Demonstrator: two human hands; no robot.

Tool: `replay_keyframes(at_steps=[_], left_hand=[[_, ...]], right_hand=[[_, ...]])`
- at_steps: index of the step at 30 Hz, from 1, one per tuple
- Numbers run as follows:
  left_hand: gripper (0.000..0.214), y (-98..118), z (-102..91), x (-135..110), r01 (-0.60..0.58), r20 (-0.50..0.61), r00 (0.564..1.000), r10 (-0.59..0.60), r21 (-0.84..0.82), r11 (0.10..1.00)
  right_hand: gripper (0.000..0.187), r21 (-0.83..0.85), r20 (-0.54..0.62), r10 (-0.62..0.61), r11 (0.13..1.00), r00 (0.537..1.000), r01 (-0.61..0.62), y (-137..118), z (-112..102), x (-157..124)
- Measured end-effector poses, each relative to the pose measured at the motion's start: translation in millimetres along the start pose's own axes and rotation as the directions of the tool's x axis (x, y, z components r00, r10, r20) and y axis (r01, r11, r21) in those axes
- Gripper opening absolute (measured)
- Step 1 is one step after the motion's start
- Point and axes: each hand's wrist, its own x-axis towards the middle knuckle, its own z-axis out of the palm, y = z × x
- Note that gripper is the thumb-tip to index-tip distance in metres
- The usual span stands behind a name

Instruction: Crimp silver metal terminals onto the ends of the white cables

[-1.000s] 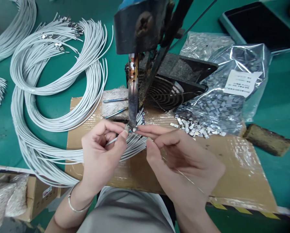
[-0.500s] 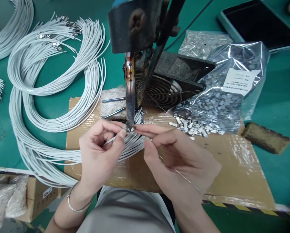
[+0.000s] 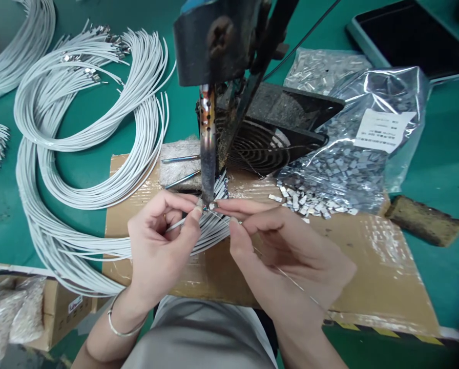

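Note:
My left hand (image 3: 166, 248) pinches the end of a white cable (image 3: 176, 224) between thumb and fingertips, right under the tip of a soldering iron (image 3: 207, 164) that points straight down. My right hand (image 3: 287, 251) is closed on a thin solder wire (image 3: 293, 282), which runs back across the palm. At its extended fingertips, by the iron's tip, sits a small metal tab (image 3: 213, 205). Both sets of fingertips nearly meet there, and the exact joint is partly hidden. Behind them lies a bundle of white cables (image 3: 214, 230) on a cardboard sheet (image 3: 368, 266).
Loose metal tabs (image 3: 321, 202) lie spilled before a clear bag (image 3: 371, 154) of them. A black fan (image 3: 260, 148) stands behind the iron. Coiled white cables (image 3: 79, 197) cover the left. A brown sponge block (image 3: 425, 220) and a dark-screened tablet (image 3: 414, 36) are at right.
The whole view has shifted slightly. My fingertips stay by the iron's tip, and the small metal tab between them now shows more clearly.

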Motion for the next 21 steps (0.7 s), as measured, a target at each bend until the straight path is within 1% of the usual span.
replay_keyframes(at_steps=[9, 15, 21], left_hand=[[0.015, -0.7, 0.5, 0.2, -0.015, -0.004, 1.000, 0.015, -0.011, 1.000], [0.015, -2.6, 1.2, 0.0, -0.064, -0.010, 0.998, 0.064, -0.016, 0.998], [0.015, -4.0, -0.5, -1.1, -0.082, -0.003, 0.997, 0.082, -0.002, 0.997]], right_hand=[[0.028, 0.028, 0.003, -0.011, 1.000, 1.000, 0.011, 0.8, 1.0, -0.1], [0.027, 0.025, -0.008, -0.067, 0.997, 0.998, 0.068, 2.5, 0.9, 0.2], [0.026, 0.022, -0.009, -0.088, 0.996, 0.996, 0.089, 3.8, 1.4, -0.1]])
